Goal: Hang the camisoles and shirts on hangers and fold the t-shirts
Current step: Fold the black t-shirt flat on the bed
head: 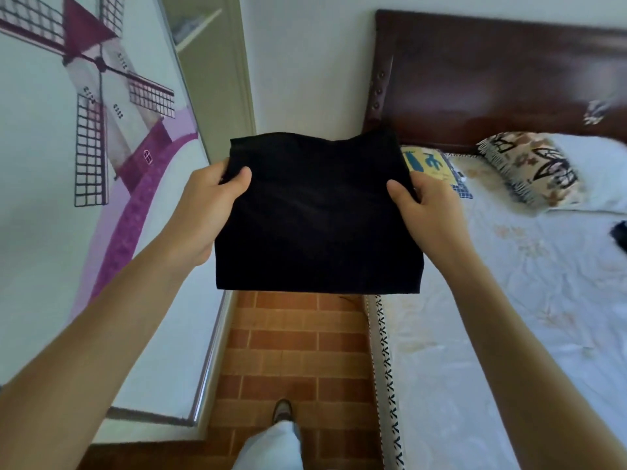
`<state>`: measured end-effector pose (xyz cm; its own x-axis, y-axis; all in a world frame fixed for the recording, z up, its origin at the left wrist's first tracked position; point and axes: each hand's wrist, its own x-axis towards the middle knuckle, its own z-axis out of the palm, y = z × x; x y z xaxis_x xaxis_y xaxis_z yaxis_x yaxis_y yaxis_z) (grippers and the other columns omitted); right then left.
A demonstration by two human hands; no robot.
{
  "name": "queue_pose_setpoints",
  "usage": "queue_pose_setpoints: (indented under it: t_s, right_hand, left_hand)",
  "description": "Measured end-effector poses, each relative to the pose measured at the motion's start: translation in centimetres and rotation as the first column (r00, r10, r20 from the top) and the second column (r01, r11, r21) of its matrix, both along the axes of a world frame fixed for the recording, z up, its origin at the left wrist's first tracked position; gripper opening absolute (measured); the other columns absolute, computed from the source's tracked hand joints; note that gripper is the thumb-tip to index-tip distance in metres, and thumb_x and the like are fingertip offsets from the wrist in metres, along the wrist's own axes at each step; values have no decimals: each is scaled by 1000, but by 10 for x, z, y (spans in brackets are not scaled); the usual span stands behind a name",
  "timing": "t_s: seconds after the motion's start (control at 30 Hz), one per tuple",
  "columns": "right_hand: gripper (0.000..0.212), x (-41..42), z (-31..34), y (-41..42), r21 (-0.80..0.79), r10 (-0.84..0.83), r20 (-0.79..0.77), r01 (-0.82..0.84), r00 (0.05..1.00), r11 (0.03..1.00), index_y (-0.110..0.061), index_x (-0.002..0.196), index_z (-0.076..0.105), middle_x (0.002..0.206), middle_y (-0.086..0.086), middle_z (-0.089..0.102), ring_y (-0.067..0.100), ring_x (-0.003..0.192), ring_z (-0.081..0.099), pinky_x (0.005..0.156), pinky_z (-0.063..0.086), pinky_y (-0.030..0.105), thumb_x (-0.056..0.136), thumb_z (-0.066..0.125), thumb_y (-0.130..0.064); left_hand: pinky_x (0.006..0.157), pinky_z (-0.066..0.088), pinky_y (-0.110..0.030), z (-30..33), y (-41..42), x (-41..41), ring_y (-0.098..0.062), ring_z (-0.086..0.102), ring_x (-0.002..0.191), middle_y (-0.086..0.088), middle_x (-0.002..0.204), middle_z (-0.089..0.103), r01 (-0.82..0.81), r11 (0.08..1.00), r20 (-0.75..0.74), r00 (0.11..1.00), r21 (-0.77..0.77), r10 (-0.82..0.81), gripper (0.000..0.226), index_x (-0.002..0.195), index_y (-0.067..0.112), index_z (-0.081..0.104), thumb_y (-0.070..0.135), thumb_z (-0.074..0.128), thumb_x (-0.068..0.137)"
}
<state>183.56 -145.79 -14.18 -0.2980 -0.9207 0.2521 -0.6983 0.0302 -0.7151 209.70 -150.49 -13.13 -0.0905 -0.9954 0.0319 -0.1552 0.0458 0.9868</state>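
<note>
Bedside floor (291,351), folded black garment (315,215), type unclear

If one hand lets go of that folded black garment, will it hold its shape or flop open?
Likely flops: the black garment is soft cloth, its top edge sagging between the left hand and right hand. Probably light, since thumb pinches alone hold it. Its layers may unfold.

Fingers of both hands vanish behind a folded black garment (317,215), which also covers part of a yellow cushion (428,163). A dark object (619,234) on the bed (509,334) is cut by the right edge and cannot be identified. A blurred, possibly patterned shape (599,110) smears across the headboard (492,79).
</note>
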Motion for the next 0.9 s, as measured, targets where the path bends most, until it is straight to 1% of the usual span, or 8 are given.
queue_pose_setpoints:
  t_s: [0.1, 0.23, 0.37, 0.53, 0.67, 0.73, 0.83, 0.9]
  right_hand:
    - [12, -2, 7, -49, -51, -14, 5, 14, 1000, 999, -22, 89, 53, 67, -17, 51, -14, 58, 52, 47, 33, 5, 101, 54, -25]
    - [20, -14, 6, -102, -55, -36, 30, 37, 999, 998, -23, 81, 51, 66, -16, 49, -3, 59, 47, 48, 35, 6, 101, 53, -26]
    - [16, -38, -2, -159, -52, -66, 35, 68, 997, 996, -18, 90, 58, 71, -12, 56, 0, 65, 52, 47, 34, 7, 100, 53, -29]
    - [26, -79, -11, -243, -24, -62, -9, 61, 998, 998, -8, 95, 64, 79, 2, 65, 13, 72, 60, 51, 38, 16, 100, 53, -31]
    - [26, -118, 5, -319, -71, -32, 8, 32, 999, 997, -20, 76, 53, 66, -8, 55, 1, 59, 53, 46, 33, 13, 100, 54, -28]
    - [28, -136, 19, -356, -88, -22, -6, 22, 1000, 996, -20, 73, 51, 63, -9, 51, 0, 55, 51, 45, 32, 12, 100, 54, -28]
    - [26, -159, 36, -410, -96, 16, -13, -17, 1000, 995, -9, 84, 59, 68, -3, 58, 5, 60, 52, 47, 33, 13, 100, 53, -29]
    - [27, -168, 45, -445, -117, 63, 27, -60, 998, 991, -6, 90, 63, 76, 3, 64, 12, 67, 59, 56, 43, 26, 100, 53, -30]
  left_hand:
    - [95, 49, -29, 7, -56, -4, -8, 64, 107, 12, 111, 70, 26, 999, 8, 1000, -22, -26, 20, 112, 31, 65, 23, 51, 101]
    - [92, 49, -26, 19, -117, -19, -5, 64, 105, 16, 109, 69, 70, 997, 38, 997, -19, -69, 19, 105, 37, 64, 25, 51, 101]
    - [86, 50, -21, 20, -176, -42, -1, 66, 100, 19, 103, 71, 106, 994, 27, 994, -13, -106, 19, 103, 36, 64, 23, 50, 102]
    - [94, 50, -31, 13, -260, -78, -7, 66, 105, 13, 110, 71, 90, 996, 42, 995, 9, -91, 17, 106, 34, 66, 26, 52, 101]
    - [84, 51, -23, 24, -331, -119, -4, 68, 99, 16, 103, 72, 67, 998, -10, 998, -14, -68, 19, 102, 34, 67, 23, 51, 101]
    - [82, 52, -21, 38, -363, -139, -3, 68, 97, 16, 102, 72, 62, 998, -24, 998, -22, -63, 19, 102, 33, 66, 23, 50, 102]
    - [84, 52, -23, 56, -407, -159, 0, 68, 96, 16, 105, 72, 33, 998, -28, 999, -49, -34, 20, 104, 34, 66, 24, 49, 102]
    - [81, 53, -20, 64, -433, -167, 3, 68, 94, 19, 102, 72, 1, 998, -33, 999, -68, -3, 20, 105, 35, 66, 24, 49, 102]
